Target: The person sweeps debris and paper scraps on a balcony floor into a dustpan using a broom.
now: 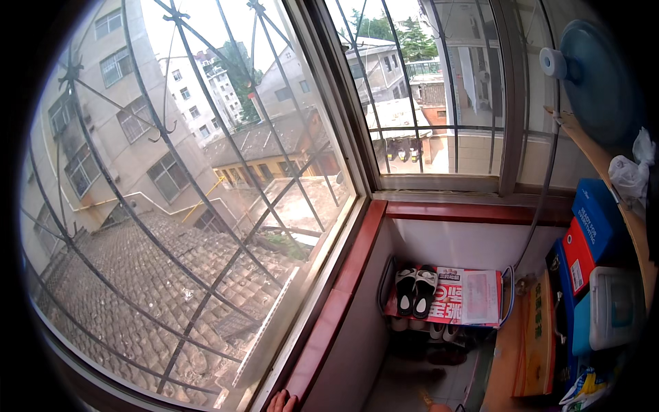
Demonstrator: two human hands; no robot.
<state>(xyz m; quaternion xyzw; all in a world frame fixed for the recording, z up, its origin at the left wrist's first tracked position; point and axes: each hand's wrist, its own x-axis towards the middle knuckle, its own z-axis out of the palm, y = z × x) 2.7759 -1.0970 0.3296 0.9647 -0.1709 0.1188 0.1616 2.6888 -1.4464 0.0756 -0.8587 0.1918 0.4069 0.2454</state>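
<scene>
At the bottom edge of the head view, the fingers of my left hand (282,401) rest on the dark red window sill (322,322), beside the window's metal frame; the rest of that hand is cut off by the picture's edge. No object shows under those fingers. My right hand cannot be made out. Ahead, in the corner below the sill, a small shoe rack (507,298) carries a pair of black-and-white slippers (414,293) and a red printed sheet (448,304). More shoes (443,331) stand on its lower level.
On the right, a wooden shelf (592,141) holds a large blue water bottle (597,87). Below are a blue box (594,219), a red box (576,257), a lidded plastic bin (612,309) and a cardboard box (538,335). Metal bars (206,190) stand outside the window glass.
</scene>
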